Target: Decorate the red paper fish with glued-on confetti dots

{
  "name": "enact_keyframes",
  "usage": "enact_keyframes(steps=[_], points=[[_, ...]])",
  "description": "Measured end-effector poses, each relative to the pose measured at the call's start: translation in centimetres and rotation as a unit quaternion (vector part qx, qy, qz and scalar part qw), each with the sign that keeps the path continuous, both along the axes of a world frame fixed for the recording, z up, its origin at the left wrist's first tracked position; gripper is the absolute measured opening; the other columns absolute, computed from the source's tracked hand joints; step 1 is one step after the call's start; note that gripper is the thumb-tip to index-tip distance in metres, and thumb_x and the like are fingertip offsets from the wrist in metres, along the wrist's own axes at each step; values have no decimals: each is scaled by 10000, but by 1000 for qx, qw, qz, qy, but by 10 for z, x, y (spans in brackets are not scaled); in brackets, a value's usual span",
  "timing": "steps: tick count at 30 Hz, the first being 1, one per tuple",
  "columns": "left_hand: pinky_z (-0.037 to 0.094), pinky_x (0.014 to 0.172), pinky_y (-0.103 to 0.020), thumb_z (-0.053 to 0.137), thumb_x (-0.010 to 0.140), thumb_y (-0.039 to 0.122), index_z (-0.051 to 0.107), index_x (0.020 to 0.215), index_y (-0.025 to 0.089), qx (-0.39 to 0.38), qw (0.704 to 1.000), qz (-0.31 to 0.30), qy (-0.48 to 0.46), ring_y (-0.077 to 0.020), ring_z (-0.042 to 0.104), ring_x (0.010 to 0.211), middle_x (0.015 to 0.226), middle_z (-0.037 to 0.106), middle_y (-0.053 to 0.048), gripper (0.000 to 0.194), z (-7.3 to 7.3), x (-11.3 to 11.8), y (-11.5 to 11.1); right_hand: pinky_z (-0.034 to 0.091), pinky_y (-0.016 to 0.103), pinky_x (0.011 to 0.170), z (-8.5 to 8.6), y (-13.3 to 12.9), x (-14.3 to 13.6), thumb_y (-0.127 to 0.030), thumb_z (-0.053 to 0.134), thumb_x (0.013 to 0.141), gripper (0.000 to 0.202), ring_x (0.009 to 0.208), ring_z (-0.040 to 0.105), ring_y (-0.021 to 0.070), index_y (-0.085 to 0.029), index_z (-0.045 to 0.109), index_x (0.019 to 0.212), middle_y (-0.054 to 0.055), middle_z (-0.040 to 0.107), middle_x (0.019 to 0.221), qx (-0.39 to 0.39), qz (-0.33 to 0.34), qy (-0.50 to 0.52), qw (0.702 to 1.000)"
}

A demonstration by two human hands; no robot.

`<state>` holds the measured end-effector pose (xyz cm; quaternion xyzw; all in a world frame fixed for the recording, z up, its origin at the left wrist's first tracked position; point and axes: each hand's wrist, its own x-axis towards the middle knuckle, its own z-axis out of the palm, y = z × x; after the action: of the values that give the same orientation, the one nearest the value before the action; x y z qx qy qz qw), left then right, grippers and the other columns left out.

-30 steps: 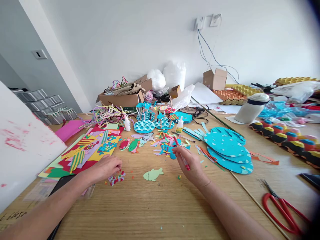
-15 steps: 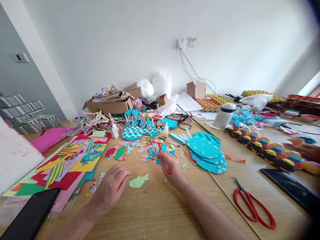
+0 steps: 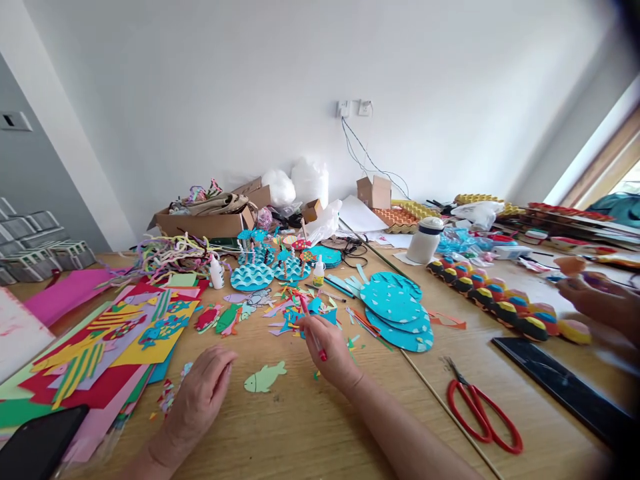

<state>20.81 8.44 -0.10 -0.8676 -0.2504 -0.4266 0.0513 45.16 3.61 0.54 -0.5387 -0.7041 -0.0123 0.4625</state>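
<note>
My right hand (image 3: 330, 350) is closed around a red pen (image 3: 322, 353), held slanted above the table beside a heap of coloured paper scraps. My left hand (image 3: 203, 383) rests on the wood with its fingers curled together, and nothing shows in it. Between the two hands lies a light green paper fish (image 3: 265, 377) with a dark curved line behind its head and a small eye. Beyond it are a red paper fish (image 3: 207, 318) and a green paper fish (image 3: 227, 318). Small paper bits (image 3: 167, 396) lie left of my left hand.
Coloured paper sheets (image 3: 113, 383) and a black phone (image 3: 43, 440) are at left. Glue bottles (image 3: 217, 273) stand behind. Blue discs (image 3: 395, 297), a thin stick (image 3: 440, 400), red-handled scissors (image 3: 483, 413) and a dark tablet-like slab (image 3: 560, 387) lie right. Another person's hand (image 3: 600, 303) holds something at far right.
The view has swung to the right, so things sit further left. My hands keep nearly the same pose around the green fish. More of the other person's hand shows, lifted.
</note>
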Motion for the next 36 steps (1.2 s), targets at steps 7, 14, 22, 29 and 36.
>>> enact_keyframes(steps=[7, 14, 22, 29, 36], points=[[512, 726, -285, 417, 855, 235, 538, 832, 235, -44, 999, 3, 8, -171, 626, 762, 759, 642, -11, 124, -9, -4, 5, 470, 241, 635, -3, 2, 2, -76, 394, 801, 224, 699, 597, 152, -197, 569, 868, 59, 635, 792, 2, -1, -2, 1000], [511, 652, -259, 411, 860, 263, 524, 787, 235, -61, 998, 6, -1, -158, 622, 703, 726, 634, -6, 137, -4, -3, 8, 466, 237, 624, -5, 2, 2, -63, 392, 800, 240, 695, 597, 149, -205, 567, 882, 50, 629, 795, -16, 9, -10, 1000], [507, 729, -276, 437, 847, 202, 530, 849, 222, -27, 1000, -5, -9, -162, 624, 752, 756, 640, -11, 95, -2, 0, 8, 456, 249, 621, -5, 5, 6, -86, 385, 816, 230, 689, 582, 160, -189, 578, 888, 68, 617, 793, -16, -11, -57, 998], [517, 712, -254, 391, 843, 146, 515, 983, 205, -35, 999, -2, -19, -163, 632, 778, 815, 646, -43, 196, 0, 1, 7, 452, 243, 627, -7, 7, 11, -79, 378, 817, 241, 704, 579, 162, -173, 579, 910, 78, 611, 792, -5, -25, -86, 996], [507, 673, -217, 393, 836, 128, 547, 921, 198, -25, 999, -26, -26, -145, 622, 754, 805, 631, -35, 190, 0, 4, 4, 441, 229, 618, -6, 6, 9, -75, 383, 811, 249, 696, 572, 154, -180, 583, 916, 68, 608, 780, -5, -27, -96, 995]])
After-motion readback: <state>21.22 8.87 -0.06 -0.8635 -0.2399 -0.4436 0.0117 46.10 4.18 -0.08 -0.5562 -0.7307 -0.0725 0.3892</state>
